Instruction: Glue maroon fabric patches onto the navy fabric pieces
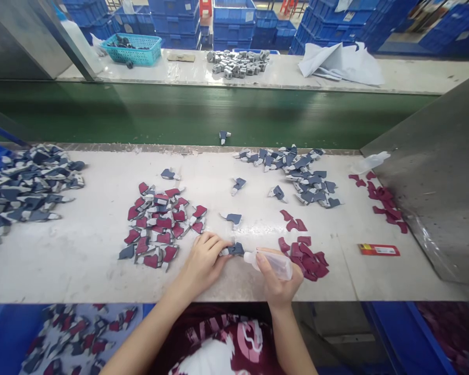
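In the head view my left hand [206, 260] pinches the pale end of a small dark blue and grey plastic part [235, 249] low over the white table. My right hand [279, 284] is wrapped round a clear squeeze bottle [274, 264], its nozzle pointing left at the part's dark end. Whether nozzle and part touch I cannot tell. Left of my hands lies a cluster of similar parts with maroon faces [164, 224]. Loose maroon pieces [307, 259] are heaped beside my right hand. A single blue-grey part [233, 218] lies just beyond my hands.
Blue-grey parts are piled at the far left [31, 182] and back right [308, 174]. A green conveyor belt [160, 114] runs behind the table. A metal panel [445, 182] bounds the right side, near a red packet [379, 250]. Blue bins [8, 333] stand below the front edge.
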`<action>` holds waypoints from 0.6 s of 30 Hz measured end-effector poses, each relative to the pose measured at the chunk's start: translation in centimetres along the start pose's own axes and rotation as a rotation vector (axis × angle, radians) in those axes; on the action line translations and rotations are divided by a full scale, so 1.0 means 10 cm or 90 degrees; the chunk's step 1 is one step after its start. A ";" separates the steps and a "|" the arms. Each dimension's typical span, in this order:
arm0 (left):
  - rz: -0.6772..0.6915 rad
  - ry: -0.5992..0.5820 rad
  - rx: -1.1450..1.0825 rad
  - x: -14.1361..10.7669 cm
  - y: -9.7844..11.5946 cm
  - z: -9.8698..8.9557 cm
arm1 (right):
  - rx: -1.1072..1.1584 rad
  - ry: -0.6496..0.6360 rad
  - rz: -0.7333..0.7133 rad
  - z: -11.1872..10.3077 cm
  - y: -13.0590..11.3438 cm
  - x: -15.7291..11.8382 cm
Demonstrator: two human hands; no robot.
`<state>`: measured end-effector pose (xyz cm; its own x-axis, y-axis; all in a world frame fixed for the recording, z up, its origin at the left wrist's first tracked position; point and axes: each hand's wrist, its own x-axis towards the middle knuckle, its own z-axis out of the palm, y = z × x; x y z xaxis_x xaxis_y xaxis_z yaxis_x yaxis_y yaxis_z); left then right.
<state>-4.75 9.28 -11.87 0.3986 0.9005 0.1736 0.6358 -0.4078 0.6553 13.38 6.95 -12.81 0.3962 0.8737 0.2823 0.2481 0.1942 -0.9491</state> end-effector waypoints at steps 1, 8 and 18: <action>-0.001 -0.003 0.004 0.00 0.00 0.00 | -0.003 0.008 -0.020 -0.01 0.02 0.00; -0.006 -0.016 0.018 0.01 0.03 -0.04 | -0.055 0.091 -0.026 -0.07 0.09 -0.04; 0.030 -0.046 0.056 0.02 0.06 -0.14 | -0.005 0.187 -0.009 -0.05 0.16 -0.05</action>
<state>-5.23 9.48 -10.37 0.4731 0.8686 0.1473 0.6703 -0.4633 0.5797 13.96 6.58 -14.38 0.6316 0.7038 0.3251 0.2614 0.2015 -0.9440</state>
